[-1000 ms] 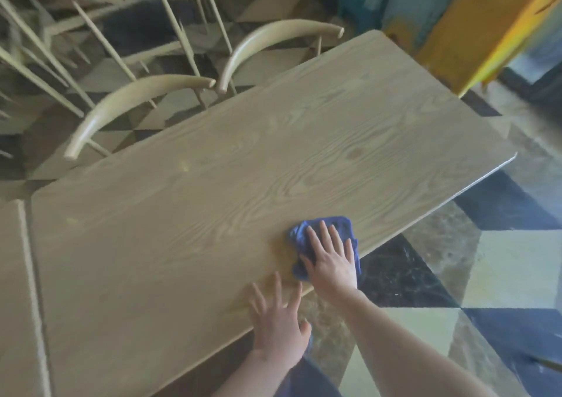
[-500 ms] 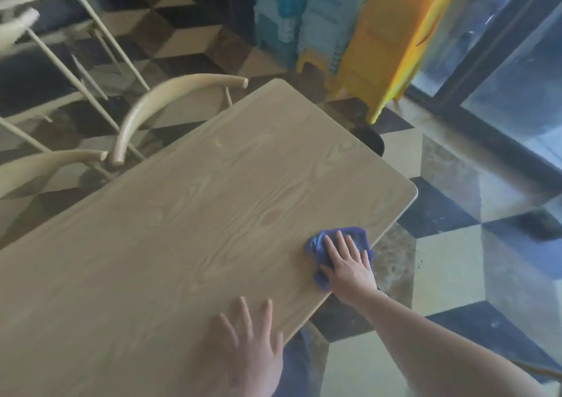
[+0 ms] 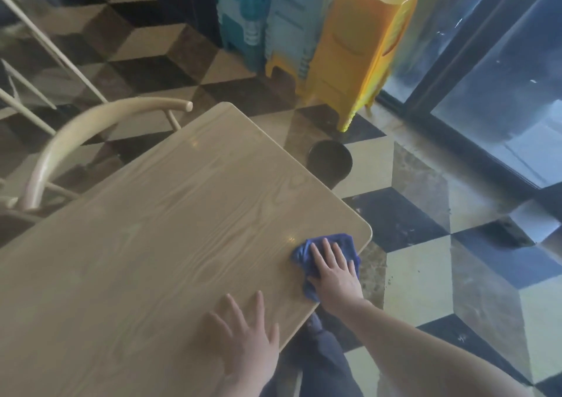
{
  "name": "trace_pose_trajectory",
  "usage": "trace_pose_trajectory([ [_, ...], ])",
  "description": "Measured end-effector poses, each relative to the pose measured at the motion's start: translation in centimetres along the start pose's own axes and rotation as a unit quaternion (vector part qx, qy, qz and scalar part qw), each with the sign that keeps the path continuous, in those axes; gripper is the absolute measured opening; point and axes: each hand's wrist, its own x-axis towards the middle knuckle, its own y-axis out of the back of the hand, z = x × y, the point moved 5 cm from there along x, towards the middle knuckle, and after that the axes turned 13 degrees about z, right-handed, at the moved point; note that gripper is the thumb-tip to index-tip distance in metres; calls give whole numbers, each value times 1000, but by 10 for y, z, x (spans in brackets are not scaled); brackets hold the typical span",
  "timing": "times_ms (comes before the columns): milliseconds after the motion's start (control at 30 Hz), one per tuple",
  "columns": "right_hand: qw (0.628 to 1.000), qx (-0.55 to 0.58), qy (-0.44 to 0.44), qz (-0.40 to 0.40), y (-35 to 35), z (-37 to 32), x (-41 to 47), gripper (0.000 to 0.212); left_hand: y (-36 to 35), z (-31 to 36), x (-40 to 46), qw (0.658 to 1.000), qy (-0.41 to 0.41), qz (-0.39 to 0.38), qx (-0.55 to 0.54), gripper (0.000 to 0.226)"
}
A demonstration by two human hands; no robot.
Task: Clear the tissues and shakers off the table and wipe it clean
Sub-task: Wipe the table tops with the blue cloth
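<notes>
cloth (image 3: 316, 252) mostly under right hand (image 3: 334, 275)

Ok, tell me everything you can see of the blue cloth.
The blue cloth looks like soft, dark blue fabric, bunched and folded rather than spread flat. It lies on the wooden table at its near right corner, close to the edge. The right hand presses flat on it, fingers spread, covering its middle, so only its rumpled borders show. The left hand does not touch it.

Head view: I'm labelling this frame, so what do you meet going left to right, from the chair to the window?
Curved wooden chair back → left hand flat on the table → blue cloth under the right hand → yellow stool stack → glass window.
</notes>
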Motion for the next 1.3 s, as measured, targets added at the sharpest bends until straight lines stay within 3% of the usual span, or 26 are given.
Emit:
trace_pose_trajectory([
  [133, 999, -23, 31, -12, 19, 30, 36, 71, -3, 7, 0, 999, 35, 38, 1, 76],
  [267, 990, -54, 125, -34, 31, 40, 57, 71, -2, 13, -3, 994, 101, 20, -39, 73],
  [567, 968, -64, 237, -48, 37, 35, 94, 70, 11, 52, -6, 976, 202, 12, -77, 73],
  [700, 951, -76, 298, -31, 37, 37, 104, 72, 13, 59, -10, 972, 208, -3, -107, 69],
  [867, 957, -59, 281, -35, 39, 31, 103, 72, 12, 60, -28, 980, 179, -6, -91, 72],
  [1067, 962, 28, 270, 15, 58, -7, 33, 67, 3, 58, -61, 979, 183, -9, -88, 70],
  [1300, 934, 71, 326, -129, 27, -59, -75, 60, 2, 31, -122, 953, 262, 43, -144, 65],
])
